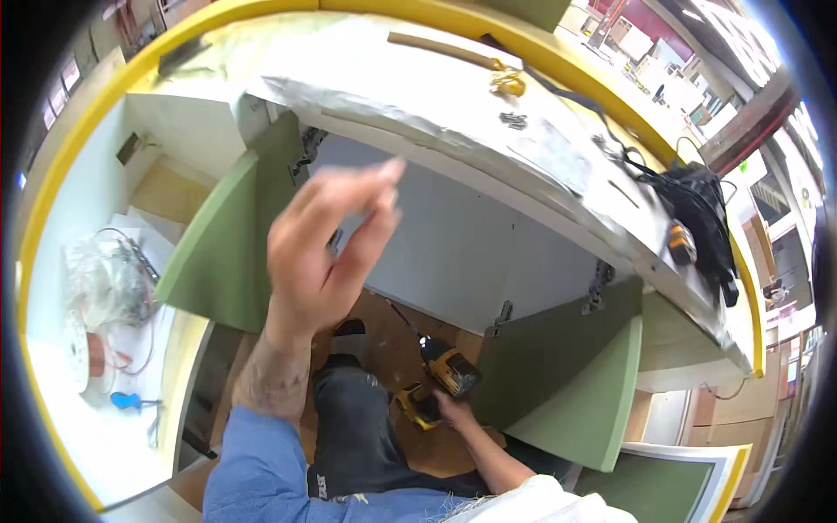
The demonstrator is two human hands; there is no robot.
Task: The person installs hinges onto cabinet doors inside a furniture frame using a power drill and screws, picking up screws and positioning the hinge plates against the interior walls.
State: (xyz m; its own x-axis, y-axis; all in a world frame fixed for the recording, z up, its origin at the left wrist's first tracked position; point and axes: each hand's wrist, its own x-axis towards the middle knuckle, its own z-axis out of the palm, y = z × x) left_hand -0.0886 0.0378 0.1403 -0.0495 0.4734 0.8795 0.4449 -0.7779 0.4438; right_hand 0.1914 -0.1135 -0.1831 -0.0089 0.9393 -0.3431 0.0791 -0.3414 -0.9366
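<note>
1. Up high, the left hand [305,244] bends its fingers; blur hides whether it pinches anything.
2. Down low, the right hand [452,410] grips the yellow drill [455,372].
3. Green doors [567,375] stand open.
4. Beyond, the white surface [340,65] holds a black bundle [697,205].

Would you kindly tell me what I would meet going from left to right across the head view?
Wire spool, blue-handled tool, left green cabinet door, left hand, yellow-and-black cordless drill, right green cabinet door, black bag-like bundle.

The white countertop [340,65] bears a brown strip [440,48]; the left surface [113,453], a spool [94,359].
</note>
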